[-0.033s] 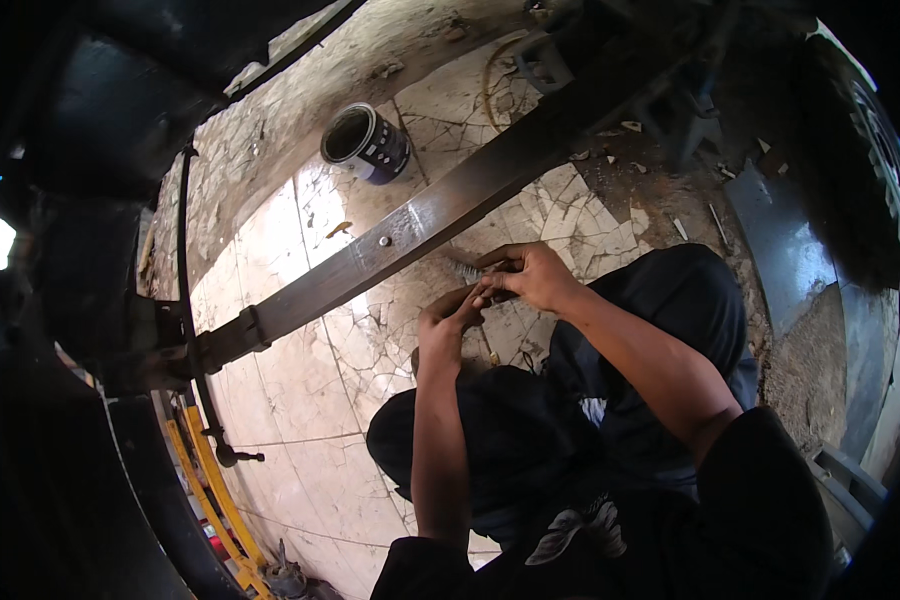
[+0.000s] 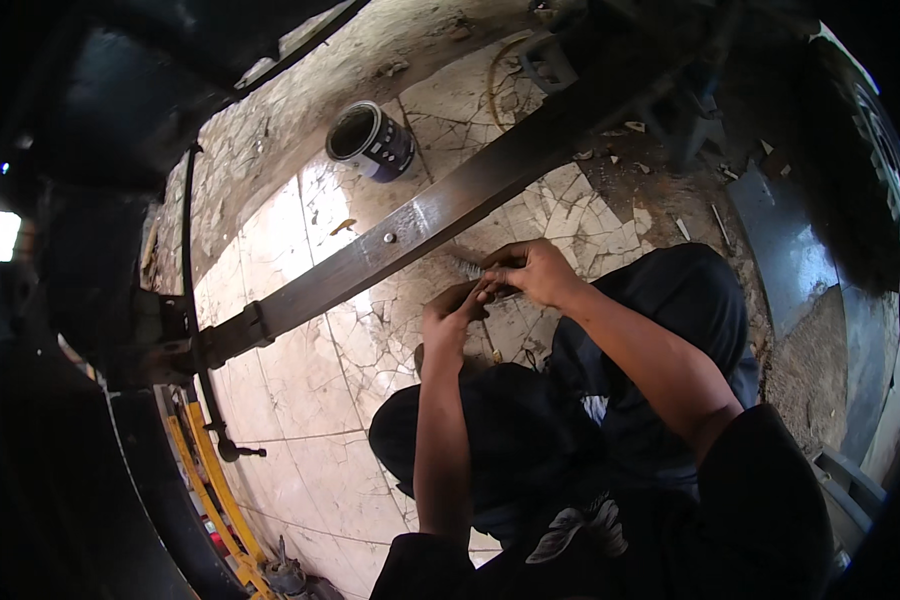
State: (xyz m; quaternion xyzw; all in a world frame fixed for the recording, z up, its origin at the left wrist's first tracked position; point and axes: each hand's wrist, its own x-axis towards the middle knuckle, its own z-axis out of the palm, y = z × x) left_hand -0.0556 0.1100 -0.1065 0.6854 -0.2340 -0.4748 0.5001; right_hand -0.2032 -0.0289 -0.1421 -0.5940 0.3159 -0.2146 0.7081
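Observation:
Both my hands meet over the floor in front of my knees, just on my side of a long dark metal beam [image 2: 440, 215]. My right hand [image 2: 535, 275] is closed, its fingers bent round a small ridged metal piece [image 2: 467, 267]. The coil-like end of that piece pokes out to the left, toward the beam; its other end is hidden by my fingers. My left hand [image 2: 454, 308] is closed too, its fingertips pressed up against the right fingertips. What those left fingers pinch, if anything, is hidden.
Beyond the beam stands an open dark-labelled can [image 2: 388, 152] on cracked tiles [image 2: 300, 385]. A thin black rod [image 2: 189, 270] with a jointed end hangs at left, above a yellow metal frame [image 2: 220, 470]. At right are a tyre [image 2: 850, 150] and a grey sheet [image 2: 785, 240].
The whole view has shifted slightly, so the can and beam appear a little farther right. My hands keep nearly the same pose, fingertips together.

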